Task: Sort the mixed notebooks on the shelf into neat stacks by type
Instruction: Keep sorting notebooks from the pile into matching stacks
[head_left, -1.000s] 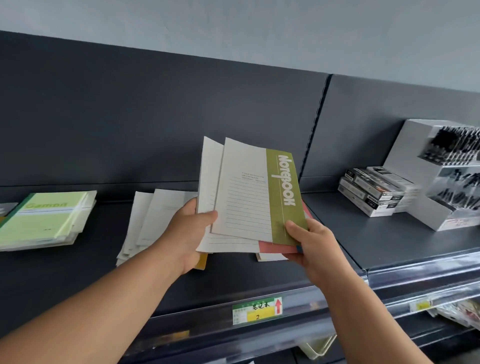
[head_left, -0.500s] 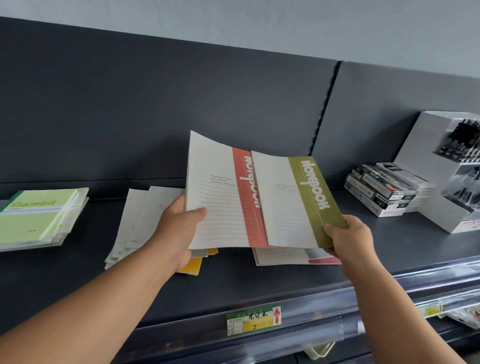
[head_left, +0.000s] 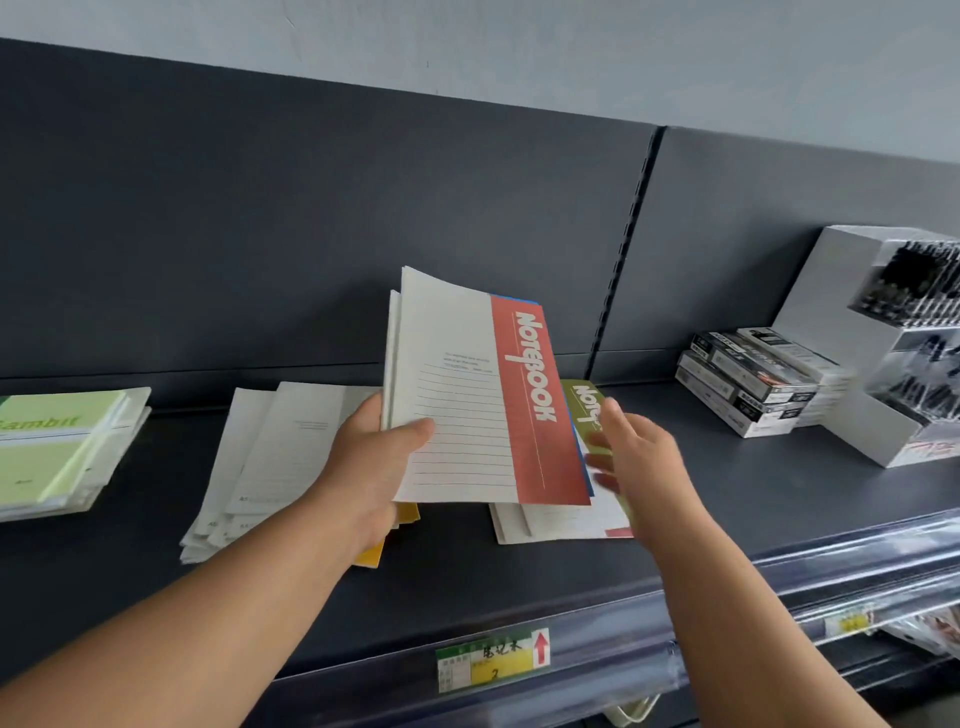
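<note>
Slippage threatens: left hand (head_left: 374, 457) pinches the notebook bundle (head_left: 488, 395) by 1 edge, so it may fan apart. Right hand (head_left: 639, 457), fingers spread and empty, could nudge the green notebook (head_left: 584, 402) askew.

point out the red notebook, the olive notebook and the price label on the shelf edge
red notebook (head_left: 535, 415): head view, on its red title band.
olive notebook (head_left: 581, 397): head view, on the green strip with white lettering.
price label (head_left: 501, 670): head view, on its yellow patch.
</note>
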